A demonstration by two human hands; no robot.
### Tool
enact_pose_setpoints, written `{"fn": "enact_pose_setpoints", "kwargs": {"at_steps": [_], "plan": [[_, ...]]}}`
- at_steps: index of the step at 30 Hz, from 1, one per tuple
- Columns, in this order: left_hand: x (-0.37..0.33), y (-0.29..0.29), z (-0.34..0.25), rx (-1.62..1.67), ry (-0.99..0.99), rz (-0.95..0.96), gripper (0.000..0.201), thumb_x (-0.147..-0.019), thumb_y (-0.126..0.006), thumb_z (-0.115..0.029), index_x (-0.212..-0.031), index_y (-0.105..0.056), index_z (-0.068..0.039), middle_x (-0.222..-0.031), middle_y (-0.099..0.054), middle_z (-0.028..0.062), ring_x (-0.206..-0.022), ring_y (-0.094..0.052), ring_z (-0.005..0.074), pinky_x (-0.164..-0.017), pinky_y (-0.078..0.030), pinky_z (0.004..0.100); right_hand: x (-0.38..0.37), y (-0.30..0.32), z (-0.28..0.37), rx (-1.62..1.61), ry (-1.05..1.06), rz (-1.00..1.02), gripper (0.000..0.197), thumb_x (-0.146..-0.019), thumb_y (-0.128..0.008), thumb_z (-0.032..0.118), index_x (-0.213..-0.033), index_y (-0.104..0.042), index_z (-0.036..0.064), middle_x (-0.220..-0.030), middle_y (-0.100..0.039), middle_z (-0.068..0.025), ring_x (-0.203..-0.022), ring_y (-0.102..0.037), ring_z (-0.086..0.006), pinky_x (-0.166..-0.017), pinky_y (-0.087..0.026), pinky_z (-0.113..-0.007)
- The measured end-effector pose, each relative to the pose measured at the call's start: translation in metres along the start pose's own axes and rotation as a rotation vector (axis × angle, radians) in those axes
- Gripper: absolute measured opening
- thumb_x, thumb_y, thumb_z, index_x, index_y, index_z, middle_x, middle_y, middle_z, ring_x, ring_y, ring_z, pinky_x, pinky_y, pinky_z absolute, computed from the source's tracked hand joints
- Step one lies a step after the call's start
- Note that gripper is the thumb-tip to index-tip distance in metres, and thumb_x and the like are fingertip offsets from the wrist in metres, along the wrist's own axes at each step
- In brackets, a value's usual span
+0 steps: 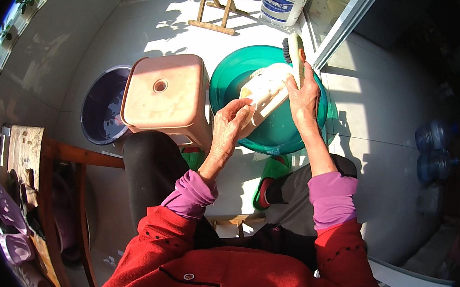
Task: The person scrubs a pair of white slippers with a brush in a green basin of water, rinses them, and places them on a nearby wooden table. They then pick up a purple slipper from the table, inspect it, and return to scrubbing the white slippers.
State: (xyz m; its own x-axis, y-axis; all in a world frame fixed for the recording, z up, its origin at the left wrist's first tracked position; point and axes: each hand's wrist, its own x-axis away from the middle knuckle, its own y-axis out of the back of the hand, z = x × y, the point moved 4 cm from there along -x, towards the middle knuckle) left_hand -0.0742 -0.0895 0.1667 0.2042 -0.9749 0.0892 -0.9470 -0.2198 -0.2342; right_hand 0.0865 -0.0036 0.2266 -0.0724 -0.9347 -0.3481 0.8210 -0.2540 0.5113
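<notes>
Two bare hands work in front of you, both your forearms reaching away from your body with the purple cuffs (331, 200) pushed back from the wrists. Your left hand (231, 124) angles far and to the right, its back up, the thumb and forefinger pinching the near left end of a cream shoe-like item (269, 86); how the other fingers lie underneath, you cannot tell. Your right hand (304, 103) leans far and slightly left from a straight wrist, fingers wrapped around a pale-handled brush (297, 55), the index finger stretched along its handle. The brush points far, dark bristles turned left; whether your right thumb also presses the item, you cannot tell. The item slants from near left to far right above the green basin (226, 70). Left of the basin stands a pink stool (181, 102), and farther left a dark purple tub (94, 109).
</notes>
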Motion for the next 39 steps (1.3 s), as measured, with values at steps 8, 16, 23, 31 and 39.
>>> {"fn": "enact_pose_setpoints", "kwargs": {"at_steps": [8, 16, 23, 31, 39], "plan": [[-0.005, 0.001, 0.005, 0.367, 0.027, -0.02, 0.022, -0.088, -0.056, -0.026, -0.085, -0.063, -0.005, -0.074, -0.057, -0.0021, -0.071, -0.052, 0.007, -0.068, -0.039, 0.022, 0.005, -0.011, 0.002, 0.031, 0.054, 0.09, 0.059, -0.082, -0.063, 0.015, -0.132, -0.04, -0.004, -0.094, -0.064, -0.0234, -0.084, -0.065, -0.0308, -0.073, -0.051, -0.036], [-0.015, 0.033, 0.009, 0.056, 0.034, -0.137, 0.063, -0.073, -0.061, -0.013, -0.132, -0.043, -0.001, -0.129, -0.046, 0.0181, -0.119, -0.044, 0.0258, -0.1, -0.034, 0.0333, 0.003, -0.015, 0.001, -0.068, 0.07, 0.133, 0.059, -0.083, -0.064, 0.013, -0.134, -0.041, -0.0016, -0.095, -0.065, -0.0171, -0.081, -0.063, -0.0218, -0.073, -0.05, -0.032], [-0.022, 0.027, 0.016, 0.129, 0.112, 0.132, 0.049, -0.076, -0.052, -0.005, -0.124, -0.051, 0.004, -0.108, -0.063, 0.0114, -0.093, -0.061, 0.0185, -0.084, -0.047, 0.029, 0.006, -0.021, 0.004, -0.101, 0.106, 0.275, 0.061, -0.082, -0.062, 0.019, -0.135, -0.04, -0.0018, -0.113, -0.06, -0.0216, -0.099, -0.06, -0.0232, -0.087, -0.046, -0.033], [-0.026, 0.032, 0.041, 0.108, 0.226, 0.026, 0.033, -0.088, -0.059, -0.02, -0.115, -0.059, -0.002, -0.104, -0.065, 0.0078, -0.088, -0.064, 0.0173, -0.073, -0.052, 0.0308, 0.007, -0.026, 0.004, -0.184, 0.187, 0.275, 0.058, -0.085, -0.062, 0.023, -0.132, -0.04, -0.004, -0.099, -0.061, -0.0247, -0.092, -0.062, -0.0315, -0.081, -0.048, -0.037], [-0.027, 0.03, 0.035, 0.245, 0.302, -0.134, 0.042, -0.091, -0.051, -0.018, -0.131, -0.048, -0.006, -0.122, -0.058, 0.0072, -0.106, -0.059, 0.0212, -0.087, -0.049, 0.0345, 0.004, -0.023, 0.002, -0.209, 0.047, 0.248, 0.052, -0.087, -0.059, 0.021, -0.133, -0.043, 0.0009, -0.087, -0.064, -0.0146, -0.077, -0.06, -0.0174, -0.071, -0.048, -0.03]]}}
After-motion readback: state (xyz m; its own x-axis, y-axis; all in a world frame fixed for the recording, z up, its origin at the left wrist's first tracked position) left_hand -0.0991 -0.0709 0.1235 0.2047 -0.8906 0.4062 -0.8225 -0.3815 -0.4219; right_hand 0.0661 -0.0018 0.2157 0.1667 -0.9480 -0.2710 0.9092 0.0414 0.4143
